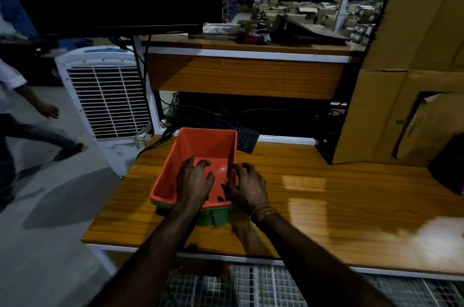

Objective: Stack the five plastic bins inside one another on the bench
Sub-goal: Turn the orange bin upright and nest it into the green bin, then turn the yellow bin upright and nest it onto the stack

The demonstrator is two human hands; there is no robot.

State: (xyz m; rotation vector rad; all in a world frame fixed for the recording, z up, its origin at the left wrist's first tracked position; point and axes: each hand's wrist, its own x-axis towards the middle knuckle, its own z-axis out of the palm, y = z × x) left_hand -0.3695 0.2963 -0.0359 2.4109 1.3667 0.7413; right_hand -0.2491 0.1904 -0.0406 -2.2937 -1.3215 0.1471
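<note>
Both hands are spread with curled fingers over the near end of the nested bins, neither closed around anything: the left hand [194,182] hangs over the near rim and into the top bin, while the right hand [247,187] sits at the near right corner, fingertips at the wall; whether they touch the plastic I cannot tell. Largest around them is the glossy orange-brown wooden bench [313,196], with tall brown cardboard boxes [411,60] standing on its far right. A white slatted air cooler [108,103] stands on the floor to the left. An orange rectangular plastic bin [200,148] sits on the bench's left part, nested in a green plastic bin [214,217] whose near end shows beneath. Just beyond the orange bin's far right corner lies a black keyboard [247,139].
</note>
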